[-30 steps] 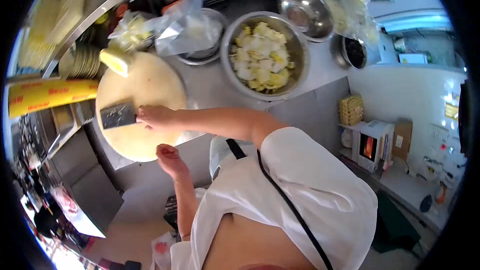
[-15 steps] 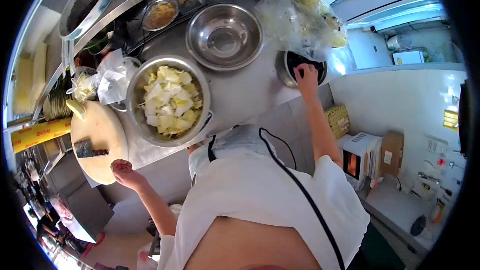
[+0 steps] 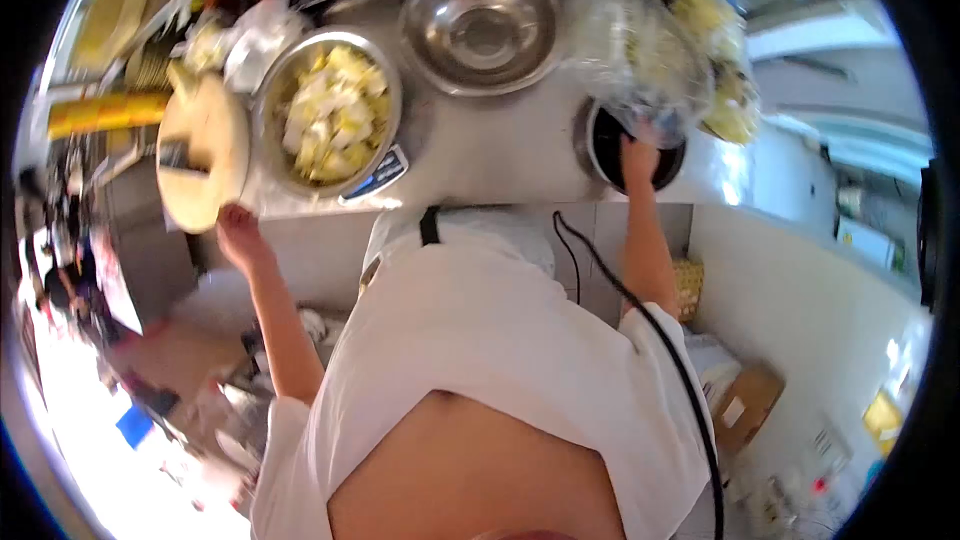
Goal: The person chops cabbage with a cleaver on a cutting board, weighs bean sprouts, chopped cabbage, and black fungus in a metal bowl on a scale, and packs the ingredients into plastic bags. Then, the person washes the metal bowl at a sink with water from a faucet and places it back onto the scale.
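Note:
My right hand (image 3: 641,154) reaches down into a steel pot (image 3: 604,164) with dark contents; its fingertips are hidden inside. My left hand (image 3: 238,228) is closed beside the lower edge of a round wooden board (image 3: 212,128), and what it holds is too small to make out. A cleaver (image 3: 176,154) lies on the board. Between the hands stands a large steel bowl (image 3: 268,118) of chopped pale cabbage (image 3: 337,118). Behind and to its right sits another steel bowl (image 3: 482,28) with a shiny inside.
Plastic bags of food (image 3: 640,45) lie behind the pot. A blue and white object (image 3: 377,175) rests at the counter's front edge (image 3: 470,196). White plastic bags (image 3: 262,45) are behind the board. A cardboard box (image 3: 748,407) stands low on the right.
My right hand let go of the cleaver, moved right to the pot and now reaches deeper into it. My left hand stays near the board. The camera view has shifted.

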Demonstrator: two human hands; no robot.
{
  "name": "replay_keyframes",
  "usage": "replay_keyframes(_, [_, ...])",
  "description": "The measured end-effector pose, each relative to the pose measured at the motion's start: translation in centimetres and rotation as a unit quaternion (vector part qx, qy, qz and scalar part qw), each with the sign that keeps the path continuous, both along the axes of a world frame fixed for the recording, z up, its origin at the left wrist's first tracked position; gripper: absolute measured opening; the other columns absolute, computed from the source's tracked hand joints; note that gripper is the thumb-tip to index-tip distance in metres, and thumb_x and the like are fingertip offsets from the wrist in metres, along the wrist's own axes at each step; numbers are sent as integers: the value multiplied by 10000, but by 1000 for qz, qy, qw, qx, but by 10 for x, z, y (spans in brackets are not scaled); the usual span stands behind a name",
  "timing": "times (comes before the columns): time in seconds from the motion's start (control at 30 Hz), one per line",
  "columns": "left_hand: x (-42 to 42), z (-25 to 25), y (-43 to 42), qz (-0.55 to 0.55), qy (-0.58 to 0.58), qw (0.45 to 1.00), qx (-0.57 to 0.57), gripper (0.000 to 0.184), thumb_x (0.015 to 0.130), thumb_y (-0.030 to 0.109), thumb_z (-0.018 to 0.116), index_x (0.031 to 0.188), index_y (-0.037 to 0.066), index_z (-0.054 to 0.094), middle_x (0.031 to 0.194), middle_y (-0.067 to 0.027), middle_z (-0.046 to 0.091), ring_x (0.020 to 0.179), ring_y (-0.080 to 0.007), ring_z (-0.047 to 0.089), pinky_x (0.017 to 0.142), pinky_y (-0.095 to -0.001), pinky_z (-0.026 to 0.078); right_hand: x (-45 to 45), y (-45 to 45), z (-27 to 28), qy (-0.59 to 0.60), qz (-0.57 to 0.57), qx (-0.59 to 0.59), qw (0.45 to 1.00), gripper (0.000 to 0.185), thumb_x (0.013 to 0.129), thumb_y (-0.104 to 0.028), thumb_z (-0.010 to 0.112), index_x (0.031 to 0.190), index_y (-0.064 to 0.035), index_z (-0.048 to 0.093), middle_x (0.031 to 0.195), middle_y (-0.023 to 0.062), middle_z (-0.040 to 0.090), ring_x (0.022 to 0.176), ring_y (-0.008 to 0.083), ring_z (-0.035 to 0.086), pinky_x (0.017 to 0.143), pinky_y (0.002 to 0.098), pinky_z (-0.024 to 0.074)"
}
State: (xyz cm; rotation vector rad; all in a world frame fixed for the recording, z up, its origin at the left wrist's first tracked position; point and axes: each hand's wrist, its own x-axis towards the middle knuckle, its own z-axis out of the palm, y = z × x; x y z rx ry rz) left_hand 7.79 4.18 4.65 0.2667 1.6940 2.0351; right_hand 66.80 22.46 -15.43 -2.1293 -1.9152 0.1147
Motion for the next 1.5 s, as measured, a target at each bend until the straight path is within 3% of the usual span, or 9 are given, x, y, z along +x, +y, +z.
replay_keyframes(0.4, [-4,-34,-13,-3,-31,999,-35,226,892,187,451,874,-2,572,661,-37,531,566,-102,479,518,-206,371,5,8,95,64,104,-78,989,367,840,-200,550,1174,-52,518,1076,184,581,997,363,534,842,400,422])
replay_keyframes(0.53, [12,-29,-10,-139,241,932,-235,169,872,155,535,1007,59,566,625,-14,520,504,-73,447,472,-225,373,29,6,57,-37,127,-29,991,315,864,-217,499,1153,-108,563,1123,120,582,969,314,575,845,378,442])
replay_keyframes(0.67, [35,-24,-7,-341,426,751,-371,444,744,254,707,1167,245,572,595,-35,561,525,-133,536,527,-287,445,36,0,48,151,75,7,986,304,891,-225,481,1131,-65,578,1126,105,587,1055,305,533,894,338,396])
replay_keyframes(0.77, [35,-33,-6,-378,406,752,-356,261,763,217,690,1019,168,672,645,-49,616,542,-113,554,535,-272,457,43,-9,29,332,-104,-50,936,274,866,-253,518,1050,-68,603,980,112,605,872,241,570,611,354,472])
replay_keyframes(0.87, [27,-33,-6,-405,341,790,-307,218,780,170,668,991,118,678,700,-68,643,573,-101,579,551,-261,468,21,-30,66,599,-276,-25,751,210,853,-285,538,970,-130,616,968,47,587,806,156,545,480,305,410])
replay_keyframes(1.17, [8,-2,33,-362,391,812,-239,150,806,145,621,917,64,681,863,-88,664,707,-179,641,633,-264,498,-245,-43,205,669,-44,-190,717,245,836,-282,609,972,-79,593,901,28,623,764,115,575,578,208,444])
replay_keyframes(1.27, [4,-1,55,-395,438,784,-195,161,810,184,612,934,107,681,1041,-85,629,917,-235,615,792,-338,478,-343,-29,216,564,132,-213,787,234,845,-272,603,968,-74,610,871,34,630,790,127,582,702,243,456])
replay_keyframes(1.37, [-13,-21,59,-347,677,625,-174,183,818,203,592,981,167,668,1197,-84,547,1085,-264,524,954,-449,368,-403,-3,165,371,409,-87,829,478,816,-355,634,1160,-47,508,1104,145,548,1022,250,530,892,318,401])
replay_keyframes(1.5, [-34,-7,43,-368,626,665,-174,200,826,186,570,1010,185,647,1200,-91,534,1128,-268,489,1022,-481,286,-412,-16,170,323,364,19,873,415,800,-295,656,1127,-74,529,1076,181,558,1008,287,537,856,381,437])
